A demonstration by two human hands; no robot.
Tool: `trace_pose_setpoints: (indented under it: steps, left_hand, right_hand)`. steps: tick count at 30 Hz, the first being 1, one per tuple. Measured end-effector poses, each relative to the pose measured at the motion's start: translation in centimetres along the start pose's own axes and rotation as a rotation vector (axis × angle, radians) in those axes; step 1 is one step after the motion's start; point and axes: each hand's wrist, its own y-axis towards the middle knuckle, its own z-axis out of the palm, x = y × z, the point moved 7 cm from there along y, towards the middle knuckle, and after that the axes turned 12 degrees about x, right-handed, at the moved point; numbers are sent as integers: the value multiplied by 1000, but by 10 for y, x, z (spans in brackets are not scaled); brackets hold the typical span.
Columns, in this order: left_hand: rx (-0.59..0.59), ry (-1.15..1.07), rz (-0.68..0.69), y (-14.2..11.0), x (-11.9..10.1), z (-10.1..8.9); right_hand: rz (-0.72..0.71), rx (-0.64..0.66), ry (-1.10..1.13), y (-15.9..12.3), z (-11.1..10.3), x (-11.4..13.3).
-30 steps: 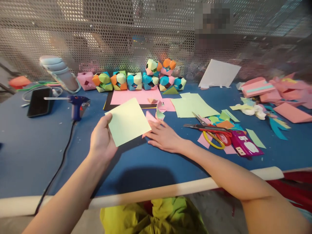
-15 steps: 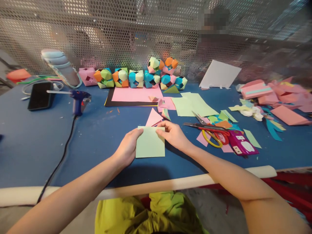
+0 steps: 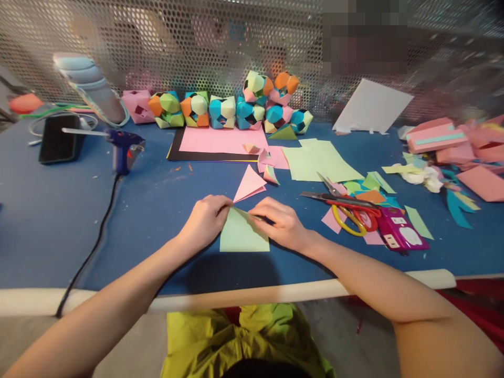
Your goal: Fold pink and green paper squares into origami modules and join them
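A pale green paper square (image 3: 243, 236) lies near the front of the blue table, its top edge slanting down to the right between my hands. My left hand (image 3: 208, 215) is closed on its top left corner, thumb and fingers pinched together. At its upper right side, my right hand (image 3: 279, 220) pinches the paper's edge with bent fingers; the fingertips are partly hidden. Just beyond the paper lies a folded pink paper piece (image 3: 250, 184), close to both hands. Small curled pink and green pieces (image 3: 271, 174) rest behind it.
Scissors (image 3: 348, 218), a purple power strip (image 3: 401, 231) and paper scraps lie right. Pale green sheets (image 3: 321, 160) sit beyond. Several folded-paper balls (image 3: 222, 113) line the mesh wall. On the left are a glue gun (image 3: 124, 149), its cord, a phone (image 3: 59, 137) and a bottle (image 3: 92, 89).
The green paper has gone from being held up flat to lying lower, its upper edge now slanted. Both hands have turned inward, fingers curled over its top edge.
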Motion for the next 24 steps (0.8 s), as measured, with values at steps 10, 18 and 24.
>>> trace_pose_setpoints:
  steps: [10, 18, 24]
  left_hand:
    - [10, 15, -5, 4, 5, -4]
    - [115, 82, 21, 9, 13, -8]
    - [175, 179, 93, 14, 20, -12]
  right_hand:
    - [-73, 44, 56, -1, 5, 11]
    - [-100, 103, -8, -4, 7, 9]
    - [-257, 212, -91, -9, 19, 18]
